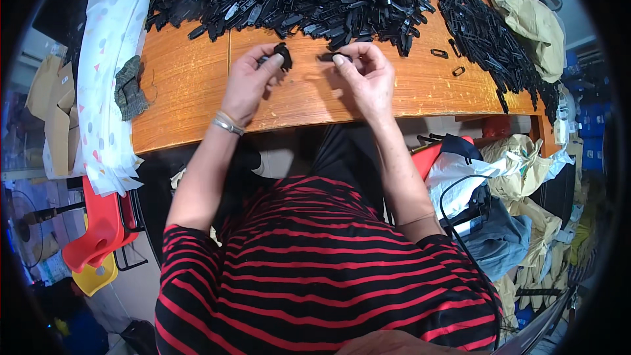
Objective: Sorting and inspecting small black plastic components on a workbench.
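Above the wooden table [190, 92], my left hand [244, 85] pinches a small black plastic piece [284, 56] between thumb and fingers. A silver-coloured bracelet [227, 123] circles that wrist. To its right, my right hand [370, 82] is closed on another small black plastic piece [325, 57], whose end sticks out leftward past the thumb. The two held pieces are apart. Just beyond both hands spreads a big heap of black plastic pieces [296, 0], long and narrow like clips. My fingers partly hide the held pieces, so their exact kind is unclear.
On the right lies a second heap of small black oblong frames [483, 39], with a few loose frames [439, 53] beside it. A patterned sheet [108, 79] and a dark knitted cloth [130, 89] cover the left end. A red chair [98, 230] and beige bags [516, 164] flank me.
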Demonstrator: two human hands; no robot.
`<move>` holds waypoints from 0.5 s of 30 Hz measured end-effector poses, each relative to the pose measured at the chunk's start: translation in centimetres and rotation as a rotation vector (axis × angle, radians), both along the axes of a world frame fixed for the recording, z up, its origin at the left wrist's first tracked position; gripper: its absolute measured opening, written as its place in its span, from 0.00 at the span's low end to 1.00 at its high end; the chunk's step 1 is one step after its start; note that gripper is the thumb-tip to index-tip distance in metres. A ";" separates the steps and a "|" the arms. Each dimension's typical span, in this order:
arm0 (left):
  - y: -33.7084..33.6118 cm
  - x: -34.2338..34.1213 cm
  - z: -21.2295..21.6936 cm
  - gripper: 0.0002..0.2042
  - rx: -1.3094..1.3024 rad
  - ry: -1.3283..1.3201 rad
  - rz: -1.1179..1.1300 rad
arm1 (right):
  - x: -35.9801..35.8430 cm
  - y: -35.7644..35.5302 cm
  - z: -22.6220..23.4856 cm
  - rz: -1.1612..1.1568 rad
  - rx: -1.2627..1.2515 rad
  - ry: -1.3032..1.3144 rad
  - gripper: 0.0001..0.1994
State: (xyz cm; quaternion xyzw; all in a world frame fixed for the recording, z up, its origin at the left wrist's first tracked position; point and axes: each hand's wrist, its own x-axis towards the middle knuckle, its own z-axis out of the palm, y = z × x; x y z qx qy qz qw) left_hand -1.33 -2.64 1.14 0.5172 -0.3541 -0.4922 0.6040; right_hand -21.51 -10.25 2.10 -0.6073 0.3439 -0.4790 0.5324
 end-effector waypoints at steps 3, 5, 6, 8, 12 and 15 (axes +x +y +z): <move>0.9 -1.9 -0.5 0.09 -0.054 0.144 -0.034 | 1.2 2.1 1.2 0.022 0.028 -0.184 0.08; 1.4 -3.2 0.4 0.09 -0.075 0.194 -0.040 | 2.0 3.0 0.8 0.010 -0.061 -0.210 0.07; 1.5 -3.5 0.5 0.09 -0.098 0.176 -0.031 | 2.0 3.6 1.0 0.011 0.004 -0.188 0.08; 1.6 -4.2 1.2 0.10 -0.128 0.174 0.008 | 2.1 4.3 1.4 0.015 0.067 -0.166 0.09; 1.7 -4.0 1.4 0.10 -0.187 0.144 -0.003 | 2.2 4.8 1.4 0.018 -0.095 -0.044 0.13; 1.7 -3.8 1.0 0.12 -0.252 0.200 0.000 | 2.3 4.9 1.1 0.005 -0.147 -0.028 0.13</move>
